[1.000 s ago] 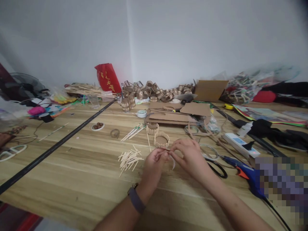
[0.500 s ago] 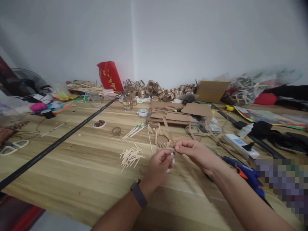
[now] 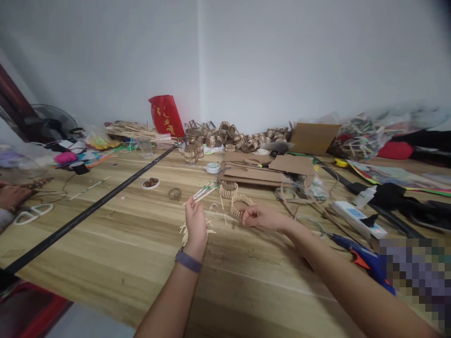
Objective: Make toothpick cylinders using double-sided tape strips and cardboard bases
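My left hand (image 3: pixel 196 223) is above the pile of short wooden sticks (image 3: pixel 184 230), covering part of it. Its fingers look loosely stretched and partly apart, with nothing seen in them. A small curled white scrap (image 3: pixel 213 205) lies just right of it. My right hand (image 3: pixel 262 218) is closed in a pinch at the near side of a round stick-walled basket (image 3: pixel 240 203). What its fingertips hold is hidden. A second small stick-walled basket (image 3: pixel 229 189) stands right behind the first. One loose stick (image 3: pixel 223 210) lies between my hands.
Flat cardboard pieces (image 3: pixel 253 174) lie beyond the baskets, with many finished stick pieces (image 3: pixel 239 136) heaped by the wall. At right are a blue glue gun (image 3: pixel 366 258) and a white power strip (image 3: pixel 357 218). Another person's hand (image 3: pixel 14 195) rests at far left, near white scissors (image 3: pixel 33 215).
My hands have moved apart. The left went left and up over the sticks, the right slightly left to the basket. The brown strip held upright between them no longer shows there; a white scrap now lies on the table.
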{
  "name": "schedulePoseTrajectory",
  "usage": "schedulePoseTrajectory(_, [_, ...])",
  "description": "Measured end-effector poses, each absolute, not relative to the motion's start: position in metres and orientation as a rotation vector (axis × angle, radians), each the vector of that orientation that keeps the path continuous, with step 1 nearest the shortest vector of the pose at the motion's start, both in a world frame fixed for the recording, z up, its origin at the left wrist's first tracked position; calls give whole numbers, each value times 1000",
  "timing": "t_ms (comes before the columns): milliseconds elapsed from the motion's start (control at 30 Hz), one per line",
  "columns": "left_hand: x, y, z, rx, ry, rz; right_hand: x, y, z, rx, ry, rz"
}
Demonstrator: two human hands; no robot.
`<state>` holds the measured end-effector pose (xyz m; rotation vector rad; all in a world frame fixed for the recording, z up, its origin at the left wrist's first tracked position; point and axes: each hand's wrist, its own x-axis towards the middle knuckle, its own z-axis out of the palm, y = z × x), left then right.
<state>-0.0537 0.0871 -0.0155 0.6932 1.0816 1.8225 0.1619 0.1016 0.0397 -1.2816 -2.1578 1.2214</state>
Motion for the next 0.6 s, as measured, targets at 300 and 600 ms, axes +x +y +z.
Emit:
schedulePoseTrajectory(300, [-25,76,-16,699,1093,1726,166,121,66,-1192,-1929,1565])
schedulePoseTrajectory(600, [-1,40,4,561,593,1187,183,74,98,-895,-1409,1961])
